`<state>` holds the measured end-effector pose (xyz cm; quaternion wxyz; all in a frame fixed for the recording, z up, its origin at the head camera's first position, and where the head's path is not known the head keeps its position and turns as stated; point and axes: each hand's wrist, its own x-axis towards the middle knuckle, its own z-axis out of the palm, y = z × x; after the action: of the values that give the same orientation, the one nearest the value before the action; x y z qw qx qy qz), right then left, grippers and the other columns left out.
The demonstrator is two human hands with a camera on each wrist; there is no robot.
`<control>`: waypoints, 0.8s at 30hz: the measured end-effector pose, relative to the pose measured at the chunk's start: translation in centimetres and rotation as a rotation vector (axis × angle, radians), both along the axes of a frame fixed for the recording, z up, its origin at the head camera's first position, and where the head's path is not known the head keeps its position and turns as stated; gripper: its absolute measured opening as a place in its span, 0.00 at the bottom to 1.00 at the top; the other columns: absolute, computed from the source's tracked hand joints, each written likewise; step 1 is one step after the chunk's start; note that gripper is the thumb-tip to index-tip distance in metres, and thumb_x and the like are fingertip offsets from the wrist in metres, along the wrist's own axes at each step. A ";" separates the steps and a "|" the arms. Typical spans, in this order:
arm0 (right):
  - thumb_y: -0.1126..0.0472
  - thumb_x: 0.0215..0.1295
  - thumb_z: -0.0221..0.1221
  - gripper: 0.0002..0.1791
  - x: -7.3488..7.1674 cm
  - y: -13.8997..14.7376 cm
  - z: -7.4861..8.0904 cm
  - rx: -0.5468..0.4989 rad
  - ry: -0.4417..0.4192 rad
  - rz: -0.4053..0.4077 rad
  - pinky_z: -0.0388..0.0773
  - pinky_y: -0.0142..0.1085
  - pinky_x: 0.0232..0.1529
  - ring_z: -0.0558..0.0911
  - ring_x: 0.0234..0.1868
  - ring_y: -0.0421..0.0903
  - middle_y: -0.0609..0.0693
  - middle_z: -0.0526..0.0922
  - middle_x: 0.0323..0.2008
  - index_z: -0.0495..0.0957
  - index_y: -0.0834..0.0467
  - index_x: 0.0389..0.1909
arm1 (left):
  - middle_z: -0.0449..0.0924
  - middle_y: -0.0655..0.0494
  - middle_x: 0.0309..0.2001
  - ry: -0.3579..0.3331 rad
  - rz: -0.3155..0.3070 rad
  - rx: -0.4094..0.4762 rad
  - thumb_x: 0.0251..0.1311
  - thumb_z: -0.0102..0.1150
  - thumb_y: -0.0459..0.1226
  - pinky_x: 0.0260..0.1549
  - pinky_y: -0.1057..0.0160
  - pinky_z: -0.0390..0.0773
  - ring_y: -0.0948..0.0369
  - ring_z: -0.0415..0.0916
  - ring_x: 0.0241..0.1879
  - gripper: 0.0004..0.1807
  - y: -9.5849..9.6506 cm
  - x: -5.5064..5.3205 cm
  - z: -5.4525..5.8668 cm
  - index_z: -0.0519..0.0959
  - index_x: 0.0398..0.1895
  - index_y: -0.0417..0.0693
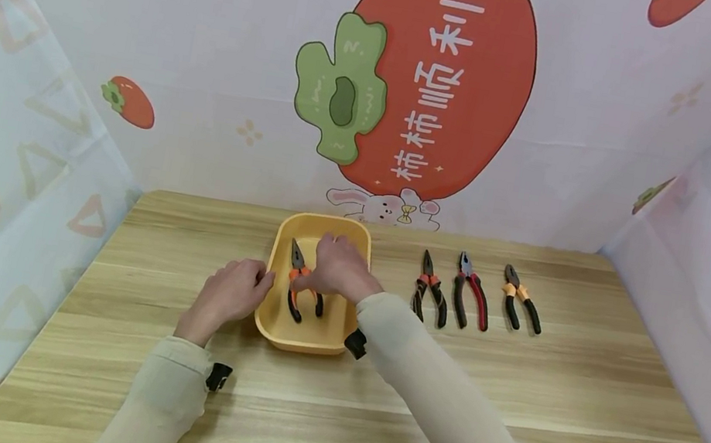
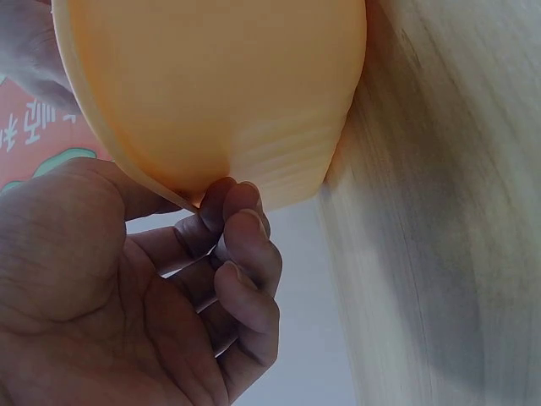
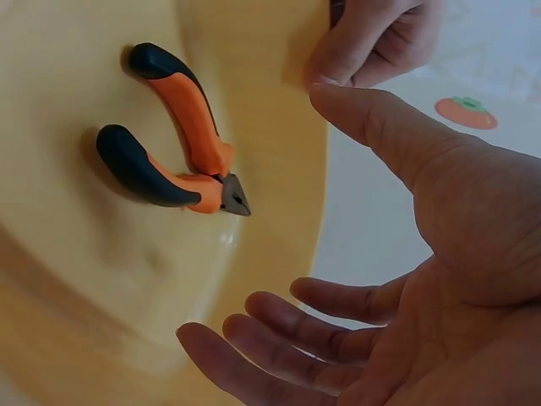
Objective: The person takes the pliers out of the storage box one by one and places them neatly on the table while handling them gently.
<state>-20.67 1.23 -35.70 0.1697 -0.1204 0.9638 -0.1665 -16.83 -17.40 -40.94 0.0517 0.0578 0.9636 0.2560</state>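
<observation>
A yellow plastic basin (image 1: 268, 323) stands on the wooden table. My left hand (image 1: 234, 291) pinches its left rim, thumb over the edge and curled fingertips against the outer wall in the left wrist view. Inside the basin lies a pair of needle-nose pliers (image 1: 297, 259) with orange and black handles, spread apart. Above it, over the right half of the basin, hovers my right hand (image 1: 339, 270) with nothing in it. The right wrist view shows that hand's fingers (image 3: 287, 326) spread and apart from the pliers (image 3: 186, 127).
Right of the basin lie needle-nose pliers (image 1: 434, 289) with black and orange handles, pliers (image 1: 472, 292) with red and black handles, and pliers (image 1: 522, 300) with yellow and black handles. A patterned cloth (image 1: 238, 76) hangs behind the table (image 1: 320, 435) and along both sides.
</observation>
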 end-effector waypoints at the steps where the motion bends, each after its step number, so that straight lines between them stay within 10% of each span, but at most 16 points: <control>1: 0.39 0.55 0.72 0.48 0.0 -0.1 -0.1 0.009 -0.003 0.002 0.74 0.46 0.57 0.73 0.59 0.55 0.60 0.71 0.62 0.66 0.64 0.67 | 0.70 0.54 0.19 -0.001 0.000 0.000 0.75 0.48 0.42 0.19 0.59 0.65 0.57 0.67 0.19 0.19 0.0 0.0 0.0 0.73 0.23 0.47; 10: 0.38 0.54 0.73 0.45 -0.3 -1.3 -1.1 0.046 -0.080 -0.004 0.73 0.46 0.56 0.73 0.53 0.53 0.56 0.74 0.53 0.68 0.61 0.64 | 0.70 0.53 0.19 -0.002 -0.001 -0.004 0.76 0.48 0.43 0.19 0.59 0.65 0.57 0.67 0.19 0.19 0.0 -0.1 -0.1 0.73 0.23 0.47; 24: 0.41 0.52 0.75 0.22 -0.5 -2.3 -2.0 0.058 -0.115 0.046 0.67 0.43 0.45 0.73 0.42 0.50 0.50 0.75 0.36 0.78 0.52 0.29 | 0.71 0.53 0.20 0.011 0.005 -0.011 0.75 0.48 0.43 0.20 0.58 0.66 0.55 0.68 0.20 0.18 0.1 -0.1 -0.2 0.74 0.24 0.47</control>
<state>-21.19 -1.04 -37.70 0.2319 -0.1278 0.9539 -0.1411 -16.94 -17.32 -41.15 0.0461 0.0563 0.9653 0.2508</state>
